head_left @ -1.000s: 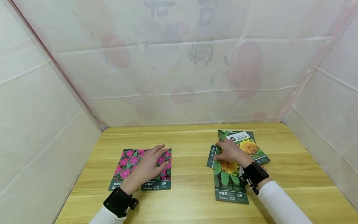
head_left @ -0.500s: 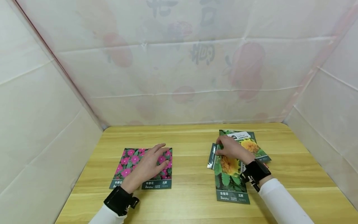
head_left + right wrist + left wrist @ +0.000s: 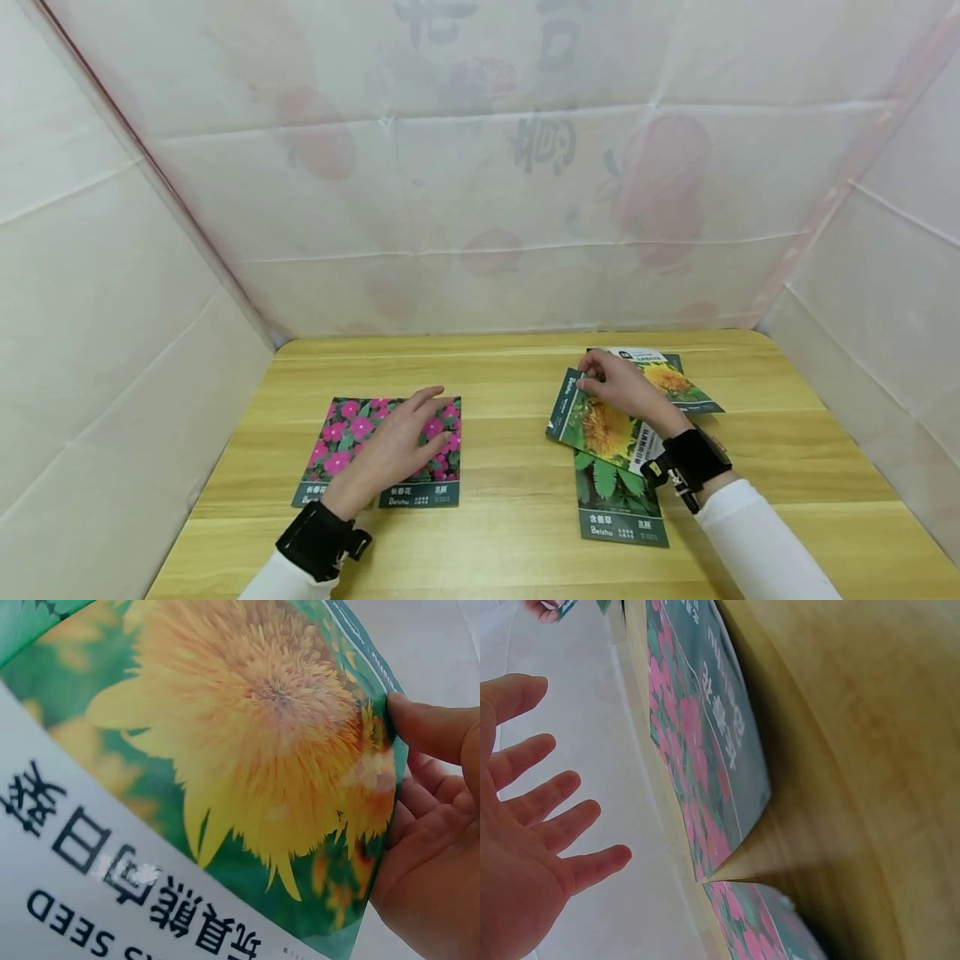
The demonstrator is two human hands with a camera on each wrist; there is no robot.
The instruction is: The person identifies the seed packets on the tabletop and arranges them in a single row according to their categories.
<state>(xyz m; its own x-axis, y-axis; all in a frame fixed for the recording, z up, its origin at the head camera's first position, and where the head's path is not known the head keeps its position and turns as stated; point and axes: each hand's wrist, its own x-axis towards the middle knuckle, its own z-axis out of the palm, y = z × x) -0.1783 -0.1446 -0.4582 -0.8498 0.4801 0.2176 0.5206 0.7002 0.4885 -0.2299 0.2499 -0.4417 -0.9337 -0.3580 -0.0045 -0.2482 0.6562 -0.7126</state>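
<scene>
My right hand (image 3: pixel 622 387) pinches the edge of a seed packet (image 3: pixel 603 429) with a yellow sunflower on it, thumb on its face and fingers behind it in the right wrist view. The packet is raised and slanted over a green-leaf seed packet (image 3: pixel 622 512). Behind the hand, a second yellow-flower packet (image 3: pixel 686 392) lies partly covered. My left hand (image 3: pixel 393 450), its fingers spread, hovers above two pink-flower seed packets, the left one (image 3: pixel 337 433) and the right one (image 3: pixel 420 494). The left wrist view has that hand (image 3: pixel 525 825) apart from the packets.
The wooden table (image 3: pixel 510 533) has rounded far corners. Pale cloth walls stand behind it (image 3: pixel 420 292) and on both sides. Each wrist wears a black strap with a small camera.
My right hand has drawn the sunflower packet up off the pile, tilting it toward the left. The second yellow-flower packet has shifted slightly away from me. My left hand has stayed in place.
</scene>
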